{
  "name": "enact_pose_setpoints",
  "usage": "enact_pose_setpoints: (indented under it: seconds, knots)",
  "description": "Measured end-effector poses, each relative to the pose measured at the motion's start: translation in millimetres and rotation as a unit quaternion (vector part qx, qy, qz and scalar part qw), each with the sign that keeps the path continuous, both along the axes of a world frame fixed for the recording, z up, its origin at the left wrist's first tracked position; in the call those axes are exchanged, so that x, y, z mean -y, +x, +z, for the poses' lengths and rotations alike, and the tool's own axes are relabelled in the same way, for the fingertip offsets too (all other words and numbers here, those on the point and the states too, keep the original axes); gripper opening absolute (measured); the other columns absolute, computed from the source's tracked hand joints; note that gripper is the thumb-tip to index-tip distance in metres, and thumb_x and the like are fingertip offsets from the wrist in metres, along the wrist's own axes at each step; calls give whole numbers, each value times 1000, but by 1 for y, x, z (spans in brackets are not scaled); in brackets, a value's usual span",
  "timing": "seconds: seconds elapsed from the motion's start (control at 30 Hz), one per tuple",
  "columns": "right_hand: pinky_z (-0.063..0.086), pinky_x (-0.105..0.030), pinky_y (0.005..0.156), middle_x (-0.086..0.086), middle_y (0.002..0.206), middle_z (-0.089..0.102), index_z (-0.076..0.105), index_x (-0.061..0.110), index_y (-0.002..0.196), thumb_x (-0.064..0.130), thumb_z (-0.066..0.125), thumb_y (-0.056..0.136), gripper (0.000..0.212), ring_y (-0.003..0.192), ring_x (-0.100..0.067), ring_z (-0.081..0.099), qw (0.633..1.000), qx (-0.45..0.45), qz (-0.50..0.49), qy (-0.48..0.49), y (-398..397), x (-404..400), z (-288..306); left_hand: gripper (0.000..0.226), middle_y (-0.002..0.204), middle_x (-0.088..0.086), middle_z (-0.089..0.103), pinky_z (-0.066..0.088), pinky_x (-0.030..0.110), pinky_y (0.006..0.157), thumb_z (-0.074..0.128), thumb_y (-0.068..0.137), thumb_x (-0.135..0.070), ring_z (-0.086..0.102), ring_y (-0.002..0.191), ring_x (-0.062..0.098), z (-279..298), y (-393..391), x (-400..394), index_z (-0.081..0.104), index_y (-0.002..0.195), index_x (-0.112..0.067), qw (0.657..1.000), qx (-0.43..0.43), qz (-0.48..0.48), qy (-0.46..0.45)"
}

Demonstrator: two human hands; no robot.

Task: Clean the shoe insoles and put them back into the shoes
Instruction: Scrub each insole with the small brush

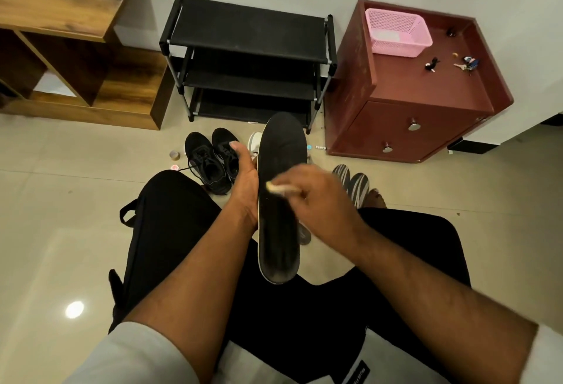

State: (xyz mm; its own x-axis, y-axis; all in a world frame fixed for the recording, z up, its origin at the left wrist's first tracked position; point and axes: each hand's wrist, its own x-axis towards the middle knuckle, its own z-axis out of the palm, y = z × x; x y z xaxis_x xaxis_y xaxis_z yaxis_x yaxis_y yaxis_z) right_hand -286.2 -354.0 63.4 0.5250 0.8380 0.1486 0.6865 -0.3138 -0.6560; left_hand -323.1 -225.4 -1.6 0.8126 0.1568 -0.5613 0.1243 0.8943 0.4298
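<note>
Black insole (280,201) held lengthwise above the lap, toe end pointing away toward the black shoe rack (248,57). Left hand (243,176) gripping its left edge, fingers wrapped behind, thumb up along the side. Right hand (316,198), blurred, fingers closed around a small pale cloth or wipe (275,188) pressed to the insole's top face. 2 black shoes (213,158) side by side on the tiled floor (61,201), just beyond the left hand.

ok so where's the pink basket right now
The pink basket sits in the upper right of the head view, on top of the red cabinet at its back left corner, just right of the black shoe rack.
</note>
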Motion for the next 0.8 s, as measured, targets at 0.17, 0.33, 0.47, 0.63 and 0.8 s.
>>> enact_pose_setpoints:
  seconds: [0.17,0.33,0.47,0.63,0.8]
  knots:
    - [39,-7,75,-4,101,66,70,11,107,7,58,91,20,89,-4,53,994,95,-49,-27,50,-44,10,84,124,15,65,47,49,95,33,85,-81,66,109,30,-3,-3,5,54,138,-18,998,34,-36,-27]
    - [51,-32,81,-6,95,64,70,11,103,5,54,91,21,88,-17,59,990,107,33,-81,20,-43,-11,76,129,19,63,53,45,93,46,88,-73,65,114,32,-7,-4,-1,63,129,-10,999,8,33,-39]
    - [54,-38,76,-9,93,67,72,7,100,-1,53,85,25,85,-21,63,990,79,95,-73,-17,-5,-15,75,129,20,63,54,51,92,46,88,-70,64,113,36,-9,-4,-6,59,132,-10,999,-9,46,-10]
    - [49,-13,79,7,95,70,73,14,103,0,67,84,25,88,-1,64,981,-169,90,-20,-18,22,8,83,130,18,62,57,48,84,30,91,-75,61,114,35,-3,-1,-7,55,135,-9,999,8,-10,-38]
    - [53,-16,57,5,94,66,72,14,106,4,64,88,22,70,-4,62,988,-129,-77,30,26,-8,17,83,136,19,57,59,46,77,27,93,-74,65,108,32,2,-1,-2,51,141,-11,999,23,0,-47]
